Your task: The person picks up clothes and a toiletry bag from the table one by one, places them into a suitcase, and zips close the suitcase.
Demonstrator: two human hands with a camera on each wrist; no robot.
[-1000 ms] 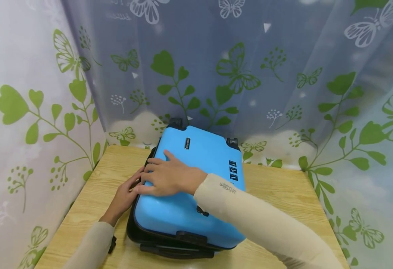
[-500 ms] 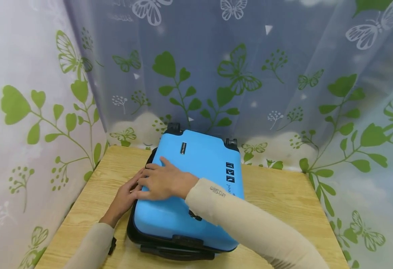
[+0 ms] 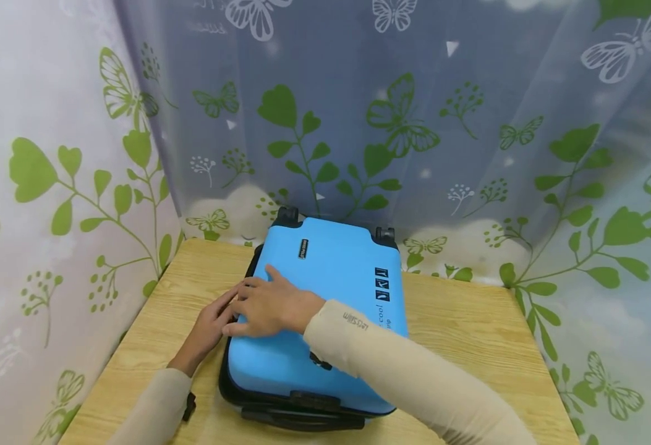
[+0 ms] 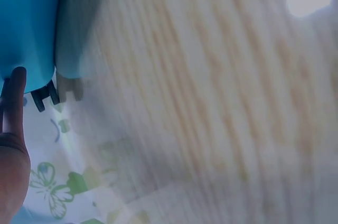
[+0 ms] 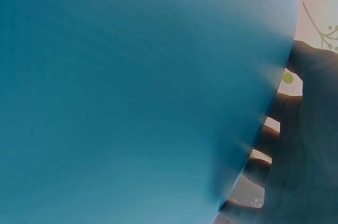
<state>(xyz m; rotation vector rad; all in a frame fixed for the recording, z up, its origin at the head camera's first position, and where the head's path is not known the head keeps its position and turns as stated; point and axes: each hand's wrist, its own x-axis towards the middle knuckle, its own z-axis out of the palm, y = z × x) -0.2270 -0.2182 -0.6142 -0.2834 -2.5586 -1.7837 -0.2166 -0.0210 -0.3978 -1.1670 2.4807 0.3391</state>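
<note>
A blue hard-shell suitcase (image 3: 336,259) lies flat on the wooden table, wheels toward the back. Its black carry handle (image 3: 303,419) faces the front, where a dark gap shows between lid and lower half. My right hand (image 3: 274,306) rests on the lid near its left edge, fingers spread. In the right wrist view, fingertips of that hand (image 5: 311,129) meet the blue lid (image 5: 132,102). At the suitcase's left side, my left hand (image 3: 208,327) touches the edge, its fingertips partly hidden behind the right hand. Extended fingers (image 4: 17,97) touch the blue shell in the left wrist view.
Wood-grain table (image 3: 459,346) extends on both sides of the suitcase. A patterned curtain (image 3: 331,123) with leaves and butterflies hangs close behind the wheels (image 3: 287,216) and along both sides. A small black object (image 3: 189,406) sits by the left sleeve.
The lid has turned slightly and shifted left over the lower half, now lining up more closely. My right hand moved a little with it; the left stayed at the side. The head view shifted slightly.
</note>
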